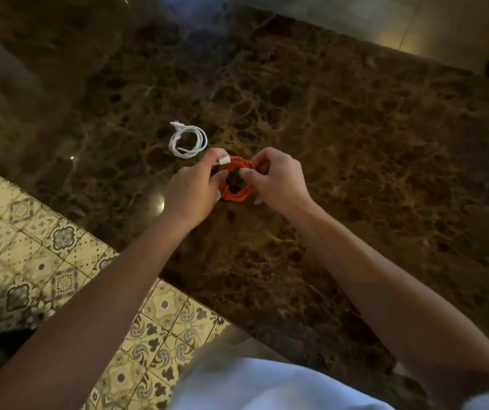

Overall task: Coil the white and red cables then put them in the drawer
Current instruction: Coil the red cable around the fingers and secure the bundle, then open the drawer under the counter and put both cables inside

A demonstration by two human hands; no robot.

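Observation:
The red cable (237, 193) is wound into a small round coil and held between both hands just above the brown marble table (355, 137). My left hand (191, 192) grips the coil's left side, with a white plug end showing at its fingertips. My right hand (278, 179) pinches the coil's upper right side. The white cable (188, 140) lies coiled in a loose loop on the table, just beyond and left of my left hand, untouched. No drawer is in view.
The marble table's near edge runs diagonally from the left down to the bottom right. Patterned floor tiles (59, 261) lie to its left and below. My white shirt (267, 386) fills the bottom middle.

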